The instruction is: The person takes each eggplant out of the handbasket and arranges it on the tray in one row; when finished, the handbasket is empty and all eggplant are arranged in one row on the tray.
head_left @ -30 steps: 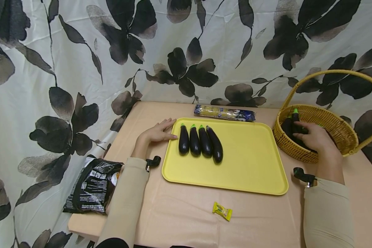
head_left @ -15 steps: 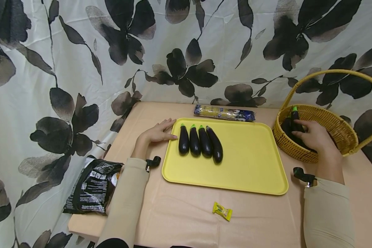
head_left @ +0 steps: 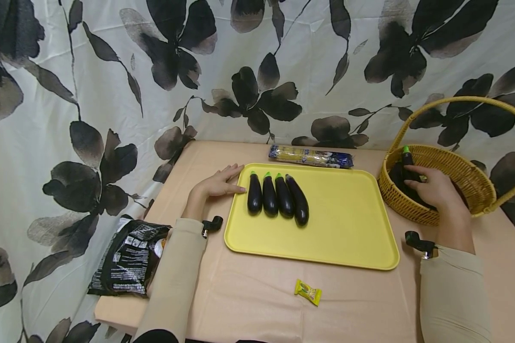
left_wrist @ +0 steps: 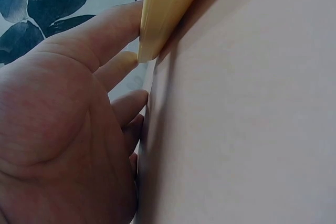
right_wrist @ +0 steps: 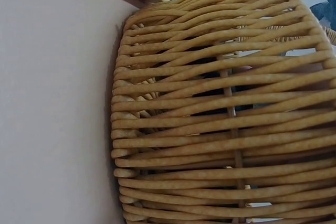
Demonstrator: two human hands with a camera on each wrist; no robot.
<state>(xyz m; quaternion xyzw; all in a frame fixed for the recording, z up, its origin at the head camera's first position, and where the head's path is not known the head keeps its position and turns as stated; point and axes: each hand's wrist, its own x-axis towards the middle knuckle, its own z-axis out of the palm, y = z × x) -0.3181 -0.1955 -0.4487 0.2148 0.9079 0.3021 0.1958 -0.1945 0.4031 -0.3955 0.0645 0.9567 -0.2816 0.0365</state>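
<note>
My left hand (head_left: 218, 183) rests at the left edge of a yellow tray (head_left: 347, 224), its fingers extended and thumb on the rim. In the left wrist view, the fingers touch the tray's edge (left_wrist: 157, 24). Several dark eggplants (head_left: 300, 200) with green tips lie side by side on the tray's left half. Over at the right, my right hand (head_left: 439, 188) reaches into a wicker basket (head_left: 401, 209) and grips an eggplant (head_left: 406, 159) standing green tip up. More dark eggplants lie under it, partly hidden. The basket's woven side (right_wrist: 262, 142) covers the right hand in its wrist view.
Behind the tray lies a long plastic-wrapped packet (head_left: 311, 156). A small yellow wrapped candy (head_left: 308, 292) sits in front of it. Beside my left forearm is a black printed bag (head_left: 128, 257). The basket's tall handle (head_left: 468, 99) arches over it. A floral curtain (head_left: 240, 47) hangs behind the table.
The eggplant in my right hand has shifted slightly to the left inside the basket, and the hand has moved slightly with it. My left hand and the tray's eggplants stay put.
</note>
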